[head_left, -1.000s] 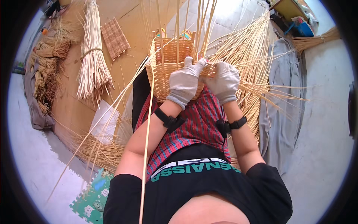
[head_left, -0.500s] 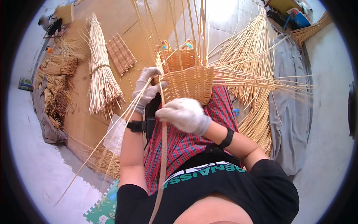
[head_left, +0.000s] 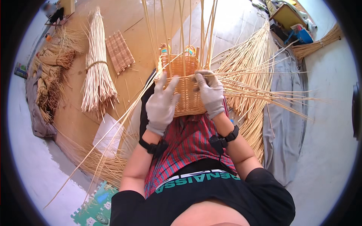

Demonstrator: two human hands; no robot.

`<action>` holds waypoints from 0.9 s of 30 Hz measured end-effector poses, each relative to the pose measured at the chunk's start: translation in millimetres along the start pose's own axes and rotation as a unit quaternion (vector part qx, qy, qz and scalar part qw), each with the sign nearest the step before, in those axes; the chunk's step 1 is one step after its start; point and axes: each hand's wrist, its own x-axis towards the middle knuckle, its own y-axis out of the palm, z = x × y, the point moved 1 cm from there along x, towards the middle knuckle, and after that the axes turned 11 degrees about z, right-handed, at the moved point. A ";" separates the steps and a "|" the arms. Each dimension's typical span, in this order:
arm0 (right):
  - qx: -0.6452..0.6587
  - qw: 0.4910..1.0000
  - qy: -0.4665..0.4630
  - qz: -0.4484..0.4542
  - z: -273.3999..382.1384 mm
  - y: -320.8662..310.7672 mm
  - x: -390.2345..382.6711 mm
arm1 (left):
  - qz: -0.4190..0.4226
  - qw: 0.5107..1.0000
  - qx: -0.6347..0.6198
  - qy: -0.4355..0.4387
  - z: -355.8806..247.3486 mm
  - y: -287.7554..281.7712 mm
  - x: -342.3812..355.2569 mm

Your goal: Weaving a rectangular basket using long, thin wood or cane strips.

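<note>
A half-woven wicker basket point(head_left: 186, 98) rests against my lap, its weave facing me. Long upright stakes point(head_left: 182, 41) rise from it, and loose canes stick out to both sides. My left hand point(head_left: 161, 102), in a pale work glove, is at the basket's left front with fingers spread and nothing gripped. At the right end of the front rim, my right hand point(head_left: 212, 92), gloved too, pinches a thin cane point(head_left: 188, 76) running along that rim. Its fingertips are partly hidden behind the thumb.
Canes point(head_left: 249, 75) fan out on the floor to the right, beside grey cloth point(head_left: 284, 113). A tied cane bundle point(head_left: 97, 71), a woven mat point(head_left: 120, 52) and darker bundles point(head_left: 54, 79) lie left. Someone sits at far left. A yellow box point(head_left: 288, 17) stands far right.
My left hand has left the basket's left corner and opened in front of it. My right hand has moved up to the right rim. The flat strip hanging over my lap is gone from there.
</note>
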 end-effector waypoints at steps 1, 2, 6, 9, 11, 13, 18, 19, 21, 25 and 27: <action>0.002 0.999 -0.031 0.016 8.1 8.3 8.2 | 0.056 0.997 0.046 -0.036 -3.8 3.8 4.0; -0.226 0.946 -0.234 -0.004 22.1 18.2 20.8 | 0.055 0.997 0.047 -0.036 -7.6 5.8 6.6; -0.606 0.751 -0.260 -0.023 60.4 49.9 61.0 | 0.129 0.980 0.121 -0.096 -12.9 11.0 11.3; -0.355 0.909 -0.216 -0.023 70.9 25.3 44.2 | 0.105 0.980 0.139 -0.094 -11.3 7.6 9.9; -0.193 0.955 -0.181 -0.131 63.9 -8.7 7.0 | 0.152 0.968 0.170 -0.101 -11.3 7.3 15.4; -0.354 0.916 -0.138 -0.129 54.7 -32.7 -14.6 | 0.069 0.979 0.182 -0.063 -19.1 9.7 26.2; -0.670 0.661 -0.268 -0.206 54.3 -63.7 8.2 | 0.120 0.991 0.053 0.029 -66.2 39.8 48.6; -0.740 0.578 -0.242 -0.244 53.0 -63.9 16.0 | 0.184 0.980 0.075 -0.009 -70.9 46.4 51.2; -0.779 0.493 -0.240 -0.304 46.8 -63.7 24.2 | 0.172 0.976 0.131 0.005 -73.9 54.2 55.1; -0.647 0.719 -0.233 -0.094 22.5 -62.3 14.4 | 0.198 0.973 0.115 -0.025 -60.6 58.0 43.2; -0.639 0.713 -0.257 -0.132 21.9 -59.5 9.4 | 0.046 0.993 -0.092 0.066 -48.2 46.0 25.5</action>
